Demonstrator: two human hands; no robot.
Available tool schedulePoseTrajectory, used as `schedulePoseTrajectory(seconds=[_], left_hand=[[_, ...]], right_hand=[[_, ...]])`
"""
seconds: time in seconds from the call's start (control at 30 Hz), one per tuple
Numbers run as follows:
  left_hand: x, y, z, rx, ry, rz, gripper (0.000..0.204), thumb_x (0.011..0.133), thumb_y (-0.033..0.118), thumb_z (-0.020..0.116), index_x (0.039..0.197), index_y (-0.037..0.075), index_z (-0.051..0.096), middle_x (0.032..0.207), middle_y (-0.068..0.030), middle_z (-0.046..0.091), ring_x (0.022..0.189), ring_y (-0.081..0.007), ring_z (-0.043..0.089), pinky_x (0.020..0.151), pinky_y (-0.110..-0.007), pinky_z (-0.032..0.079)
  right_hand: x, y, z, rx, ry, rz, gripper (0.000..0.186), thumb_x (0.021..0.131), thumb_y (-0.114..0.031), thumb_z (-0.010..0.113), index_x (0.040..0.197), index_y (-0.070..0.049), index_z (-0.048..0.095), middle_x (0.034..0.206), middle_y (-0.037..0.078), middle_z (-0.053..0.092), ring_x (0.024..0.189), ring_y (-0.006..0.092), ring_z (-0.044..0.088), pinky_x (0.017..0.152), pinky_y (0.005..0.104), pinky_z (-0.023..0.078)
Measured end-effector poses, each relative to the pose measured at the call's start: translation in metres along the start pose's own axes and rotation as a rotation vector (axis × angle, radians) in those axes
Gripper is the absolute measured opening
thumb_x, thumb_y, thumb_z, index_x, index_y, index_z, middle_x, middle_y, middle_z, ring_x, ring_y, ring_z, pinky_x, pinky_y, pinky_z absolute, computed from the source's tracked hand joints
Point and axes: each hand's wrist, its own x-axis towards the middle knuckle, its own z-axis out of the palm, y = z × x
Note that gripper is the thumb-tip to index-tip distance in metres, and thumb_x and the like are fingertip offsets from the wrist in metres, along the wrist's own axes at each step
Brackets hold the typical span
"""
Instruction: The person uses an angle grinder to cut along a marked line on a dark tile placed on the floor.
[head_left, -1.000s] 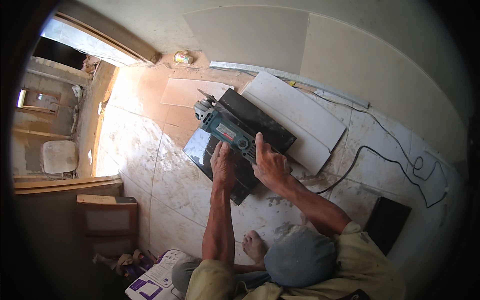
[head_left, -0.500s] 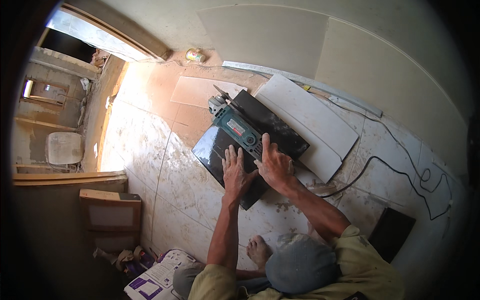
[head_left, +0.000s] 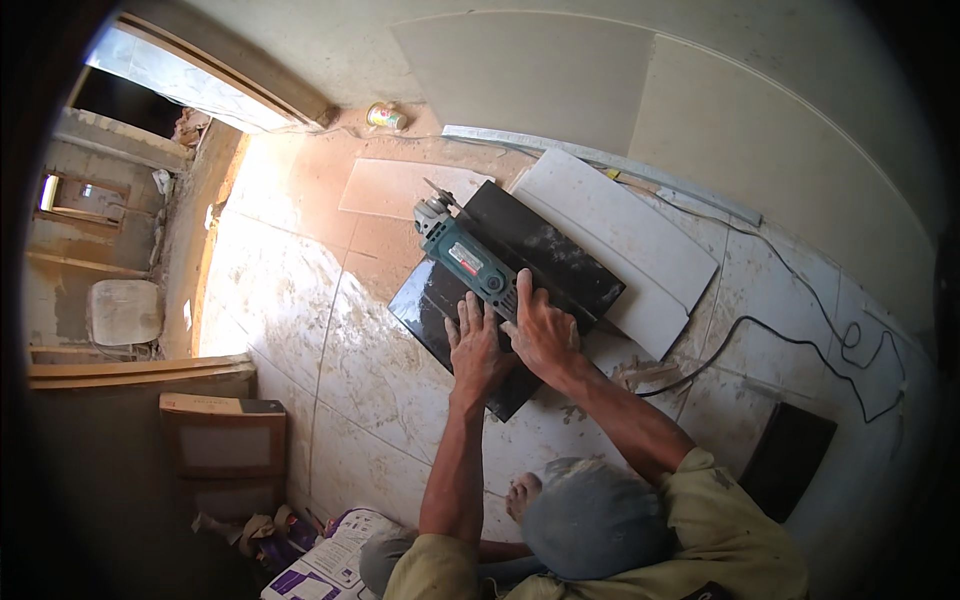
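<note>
A teal angle grinder [head_left: 466,256] with a silver head lies across glossy black tile [head_left: 425,305], its disc [head_left: 440,194] seen nearly edge-on at the far end. My right hand [head_left: 543,335] is closed round the rear of the grinder's body, the index finger stretched along it. Beside it, my left hand [head_left: 478,350] lies flat on the black tile with its fingers apart, close to the grinder's rear end. Pale dust marks the tile's right part. My right palm hides the end of the tool.
White boards [head_left: 620,240] lie right of the black tile, near a long metal strip [head_left: 600,165] by the wall. A black cable [head_left: 745,318] loops across the floor at right. Another dark tile [head_left: 788,460] lies lower right. Cardboard boxes [head_left: 222,440] stand at left; a cup [head_left: 386,116] lies far back.
The grinder has shifted slightly down and left, and less of its disc shows. Both hands stay in nearly the same places. The view has moved a little.
</note>
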Motion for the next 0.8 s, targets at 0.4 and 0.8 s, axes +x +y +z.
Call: schedulePoseTrajectory(seconds=[0.4,0.8], left_hand=[[-0.002,0.000,0.003,-0.028,0.031,0.000,0.074,0.086,0.032,0.063,0.149,0.004,0.036,0.159,-0.0257,0.021,0.148,-0.0396,0.020,0.120,-0.055,0.011],[0.000,-0.007,0.016,0.008,0.074,0.016,0.068,0.090,0.034,0.060,0.145,0.001,0.041,0.158,-0.0263,0.022,0.148,-0.0396,0.020,0.119,-0.055,0.011]], right_hand=[[0.005,-0.002,0.008,-0.130,-0.021,0.011,0.082,0.084,-0.029,0.075,0.141,0.003,0.025,0.097,0.021,0.061,0.078,0.0342,0.072,0.062,0.0399,0.061],[0.006,-0.002,0.020,-0.031,-0.011,0.050,0.077,0.083,-0.019,0.074,0.138,0.001,0.024,0.100,0.025,0.058,0.082,0.0429,0.068,0.066,0.0487,0.059]])
